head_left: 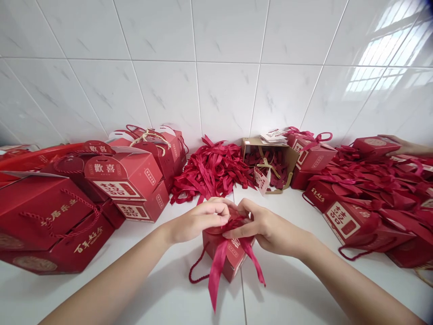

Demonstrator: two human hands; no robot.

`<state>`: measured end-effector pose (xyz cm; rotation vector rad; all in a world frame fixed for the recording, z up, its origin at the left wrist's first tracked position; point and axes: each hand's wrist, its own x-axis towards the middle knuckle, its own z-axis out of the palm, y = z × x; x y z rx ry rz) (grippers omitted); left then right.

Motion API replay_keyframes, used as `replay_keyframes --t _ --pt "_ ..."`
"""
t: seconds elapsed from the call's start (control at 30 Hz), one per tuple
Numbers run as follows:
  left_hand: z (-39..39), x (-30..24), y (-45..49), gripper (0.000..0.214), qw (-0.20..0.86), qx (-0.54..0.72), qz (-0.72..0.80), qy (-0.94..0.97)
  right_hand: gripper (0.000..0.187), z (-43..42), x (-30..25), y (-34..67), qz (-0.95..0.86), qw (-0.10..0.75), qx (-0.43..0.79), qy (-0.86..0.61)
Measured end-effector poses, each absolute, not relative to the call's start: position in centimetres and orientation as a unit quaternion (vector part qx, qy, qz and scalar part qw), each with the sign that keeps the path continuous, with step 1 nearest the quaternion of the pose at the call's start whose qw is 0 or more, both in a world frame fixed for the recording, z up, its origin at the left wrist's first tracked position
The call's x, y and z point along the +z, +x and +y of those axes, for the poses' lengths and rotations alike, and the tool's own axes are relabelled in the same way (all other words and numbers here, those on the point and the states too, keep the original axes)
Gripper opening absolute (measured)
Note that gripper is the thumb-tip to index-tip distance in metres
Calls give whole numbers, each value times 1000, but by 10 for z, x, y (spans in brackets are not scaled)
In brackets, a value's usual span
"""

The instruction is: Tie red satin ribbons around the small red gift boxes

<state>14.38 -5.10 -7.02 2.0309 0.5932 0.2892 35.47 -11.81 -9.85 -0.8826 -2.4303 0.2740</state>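
A small red gift box (216, 250) stands on the white tabletop in front of me, with a dark red cord handle (199, 277) hanging at its left side. Over its top lies a crimson ribbon (218, 266), its two tails dangling down the front. My left hand (206, 219) pinches at the ribbon on the box top, fingers closed. From the other side my right hand (259, 225) curls its thumb and fingers around the same spot. Where the ribbon passes between the fingers is partly hidden by the hands.
Stacked red boxes (125, 180) stand at left. Behind the hands lie a heap of ribbons (216, 167) and an open carton (289, 169) of dark red pieces. Ribboned boxes (365, 225) crowd the right, where another person's hand (402, 145) touches a box (375, 146). A tiled wall (223, 90) rises behind.
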Motion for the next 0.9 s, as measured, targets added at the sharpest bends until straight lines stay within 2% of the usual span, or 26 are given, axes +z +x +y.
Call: replay_keyframes --t 0.13,0.23,0.47,0.53,0.67,0.73,0.9 --pt "-51 -69 143 11 455 121 245 848 55 -117 -100 356 -900 275 111 -318" --pt "-47 -70 140 15 446 113 251 852 58 -117 -101 356 -900 278 109 -319" --pt "-56 -69 143 16 316 147 286 893 57 -117 -101 355 -899 270 114 -326" --pt "-59 -69 145 16 340 142 284 885 58 -117 -101 356 -898 266 122 -328" --pt "-58 -67 149 10 461 147 277 830 56 -117 -103 357 -896 267 124 -331" --pt "-57 -68 151 15 505 167 283 798 52 -116 -104 358 -897 267 122 -331" --pt "-61 -77 156 21 523 212 287 774 49 -117 -102 357 -897 273 123 -326"
